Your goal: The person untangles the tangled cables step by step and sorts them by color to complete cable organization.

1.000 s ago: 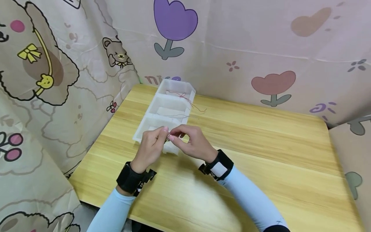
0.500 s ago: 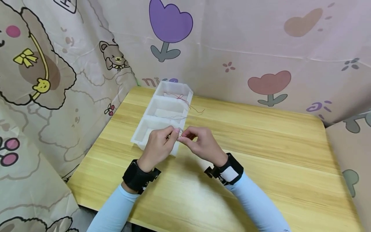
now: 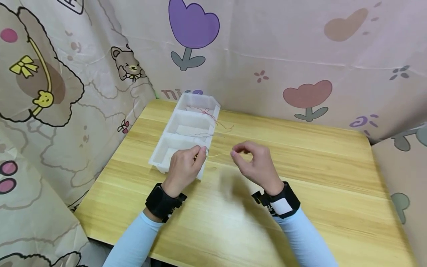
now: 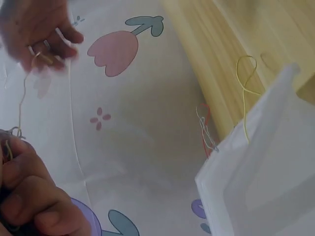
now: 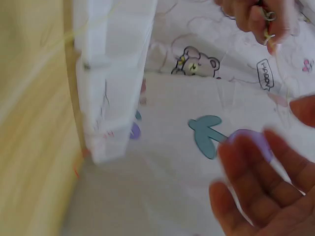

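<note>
My left hand (image 3: 184, 167) curls round a small tangled bundle of threads (image 5: 269, 17), mostly hidden by its fingers. A thin yellow thread (image 3: 219, 154) stretches from that bundle to my right hand (image 3: 259, 166), whose thumb and forefinger pinch its far end. Both hands are above the table, the left one over the near end of a white three-compartment box (image 3: 170, 136). Red thread (image 3: 210, 113) lies in the far compartment and trails over its right side. Grey thread (image 3: 197, 135) crosses the middle one. In the left wrist view, a yellow thread loop (image 4: 245, 73) hangs over the box's edge.
The wooden table (image 3: 300, 178) extends to the right of the box. A printed cloth (image 3: 253, 44) hangs behind the table, and another cloth (image 3: 83, 92) covers the left side. A band with a camera (image 3: 280, 202) sits on each wrist.
My right hand has drawn away to the right, with the yellow thread now stretched between the hands. My left hand has shifted slightly right and still grips the bundle.
</note>
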The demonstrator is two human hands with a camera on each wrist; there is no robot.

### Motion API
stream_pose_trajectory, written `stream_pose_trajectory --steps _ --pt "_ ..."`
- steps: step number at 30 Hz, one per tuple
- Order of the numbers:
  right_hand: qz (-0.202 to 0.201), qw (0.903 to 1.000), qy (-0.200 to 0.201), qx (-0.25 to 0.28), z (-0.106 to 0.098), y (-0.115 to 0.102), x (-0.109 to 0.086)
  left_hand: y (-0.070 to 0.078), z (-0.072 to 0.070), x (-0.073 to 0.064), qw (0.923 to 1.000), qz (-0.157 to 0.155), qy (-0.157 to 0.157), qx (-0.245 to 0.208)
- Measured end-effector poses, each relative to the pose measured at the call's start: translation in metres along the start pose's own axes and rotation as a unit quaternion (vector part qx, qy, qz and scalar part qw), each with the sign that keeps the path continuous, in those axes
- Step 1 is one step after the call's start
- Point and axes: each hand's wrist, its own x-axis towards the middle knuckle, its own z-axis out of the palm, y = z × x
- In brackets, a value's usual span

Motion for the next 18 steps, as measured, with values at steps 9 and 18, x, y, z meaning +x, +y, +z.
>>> stream_pose_trajectory --steps 9,18 --pt "-0.029 0.9900 -0.124 -0.060 0.028 -0.010 -0.005 0.010 0.004 0.004 0.9993 0.034 0.002 0.015" --pt "-0.033 0.9957 -0.080 0.034 0.041 -0.009 -0.011 0.009 0.000 0.004 0.9992 0.037 0.009 -0.004"
